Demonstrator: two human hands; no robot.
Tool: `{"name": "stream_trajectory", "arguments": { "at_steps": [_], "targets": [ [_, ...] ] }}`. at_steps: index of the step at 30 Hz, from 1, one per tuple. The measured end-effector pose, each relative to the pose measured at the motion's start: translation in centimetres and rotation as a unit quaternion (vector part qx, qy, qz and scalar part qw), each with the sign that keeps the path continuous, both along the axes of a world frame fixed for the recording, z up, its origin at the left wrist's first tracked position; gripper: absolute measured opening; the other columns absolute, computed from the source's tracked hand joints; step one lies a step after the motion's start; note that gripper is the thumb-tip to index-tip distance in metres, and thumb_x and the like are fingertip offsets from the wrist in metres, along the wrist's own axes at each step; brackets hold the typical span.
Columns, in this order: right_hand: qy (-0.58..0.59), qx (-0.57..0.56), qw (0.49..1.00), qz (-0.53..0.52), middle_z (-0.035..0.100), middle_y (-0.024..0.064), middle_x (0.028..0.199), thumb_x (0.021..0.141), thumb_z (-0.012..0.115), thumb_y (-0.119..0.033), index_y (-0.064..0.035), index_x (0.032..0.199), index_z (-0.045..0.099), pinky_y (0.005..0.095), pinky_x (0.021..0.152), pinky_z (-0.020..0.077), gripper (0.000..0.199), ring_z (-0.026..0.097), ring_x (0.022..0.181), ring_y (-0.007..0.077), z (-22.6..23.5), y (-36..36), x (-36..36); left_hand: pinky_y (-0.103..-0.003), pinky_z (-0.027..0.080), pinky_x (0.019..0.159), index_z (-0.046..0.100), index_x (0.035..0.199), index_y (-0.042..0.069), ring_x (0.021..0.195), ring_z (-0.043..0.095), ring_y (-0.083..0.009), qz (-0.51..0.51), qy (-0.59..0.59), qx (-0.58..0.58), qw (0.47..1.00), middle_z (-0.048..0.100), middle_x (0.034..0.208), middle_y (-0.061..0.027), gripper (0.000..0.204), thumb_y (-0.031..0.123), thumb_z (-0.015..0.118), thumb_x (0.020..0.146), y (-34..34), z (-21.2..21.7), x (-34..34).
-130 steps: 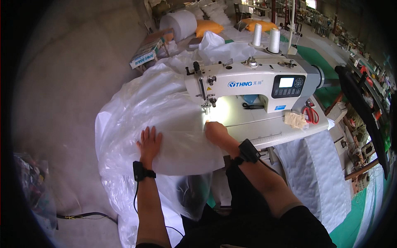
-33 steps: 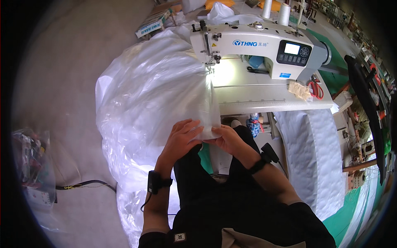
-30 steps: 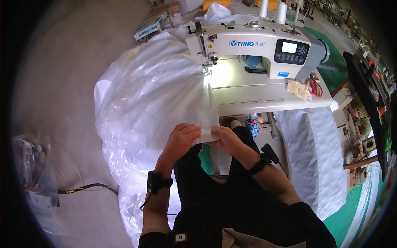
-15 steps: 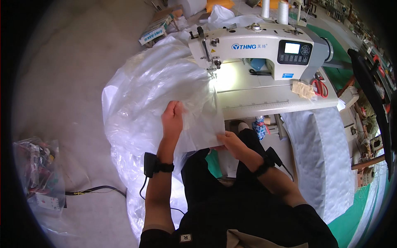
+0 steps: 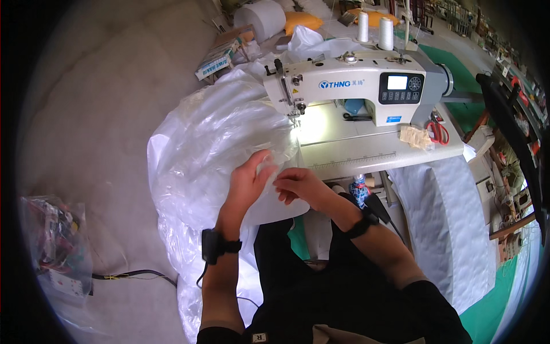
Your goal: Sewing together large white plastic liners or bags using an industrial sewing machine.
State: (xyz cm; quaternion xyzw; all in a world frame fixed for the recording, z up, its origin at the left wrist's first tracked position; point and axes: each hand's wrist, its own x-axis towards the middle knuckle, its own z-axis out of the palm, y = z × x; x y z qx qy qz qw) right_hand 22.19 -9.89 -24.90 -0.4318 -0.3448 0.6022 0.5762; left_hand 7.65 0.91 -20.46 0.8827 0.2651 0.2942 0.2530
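Note:
A large sheet of clear plastic film (image 5: 212, 143) billows over the left end of the white sewing table (image 5: 372, 157) and spills to the floor. My left hand (image 5: 247, 182) grips a fold of that film near its front edge. My right hand (image 5: 298, 184) pinches the same film just to the right, the two hands almost touching. Behind them stands a white sewing machine (image 5: 355, 86), its needle area lit, with the film bunched under its head.
Red-handled scissors (image 5: 438, 132) and a crumpled scrap lie on the table's right end. Two thread cones (image 5: 375, 28) stand behind the machine. White quilted material (image 5: 447, 229) hangs at the right. A bag of odds and ends (image 5: 54, 246) and a cable lie on the floor at left.
The hands drew the film back from the needle toward my body, then my left hand reached out over it and has now come back beside the right hand.

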Motion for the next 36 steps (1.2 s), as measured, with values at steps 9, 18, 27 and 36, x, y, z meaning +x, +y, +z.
{"name": "stream_trajectory", "arguments": {
  "at_steps": [9,18,27,36],
  "targets": [
    [-0.198,0.215,0.938,-0.184,0.063,0.007,0.083,0.091,0.066,-0.011,0.0006,0.092,0.063,0.0268,0.062,0.0499,0.012,0.062,0.071,0.012,0.8,-0.6,3.3,-0.041,0.05,0.073,0.068,0.092,0.006,0.086,0.063,-0.0319,0.001,0.201,0.08,0.976,0.064,0.086,-0.0111,0.013,0.014,0.068,0.082,1.8,-3.1,-8.7],
    [-0.151,-0.04,0.987,-0.021,0.067,0.0045,0.087,0.09,0.069,-0.033,-0.003,0.101,0.066,0.024,0.049,0.0482,0.033,0.067,0.069,0.0124,-0.1,-1.4,-3.9,-0.037,0.047,0.071,0.063,0.085,0.002,0.082,0.058,-0.0283,-0.049,0.039,0.052,0.997,0.061,0.083,-0.0096,0.012,0.009,0.072,0.081,1.2,-1.3,-7.5],
    [-0.249,0.156,0.94,-0.172,0.066,0.0046,0.088,0.096,0.058,-0.005,-0.0009,0.095,0.067,0.023,0.053,0.0486,0.01,0.061,0.065,0.0104,4.9,-1.2,0.9,-0.047,0.047,0.073,0.056,0.081,0.005,0.082,0.065,-0.0369,0.004,0.294,0.174,0.94,0.066,0.081,-0.0152,0.015,0.014,0.067,0.079,2.2,-4.3,-10.1],
    [-0.561,0.313,0.746,-0.173,0.062,0.0085,0.089,0.086,0.066,-0.004,-0.0056,0.093,0.065,0.0319,0.077,0.0502,0.007,0.063,0.087,0.0257,-0.1,-0.3,0.7,-0.048,0.039,0.093,0.068,0.112,0.018,0.101,0.056,-0.0277,0.21,0.147,0.432,0.865,0.062,0.1,-0.0019,0.044,-0.001,0.058,0.074,9.9,-4.7,-16.9]
  ]
}}
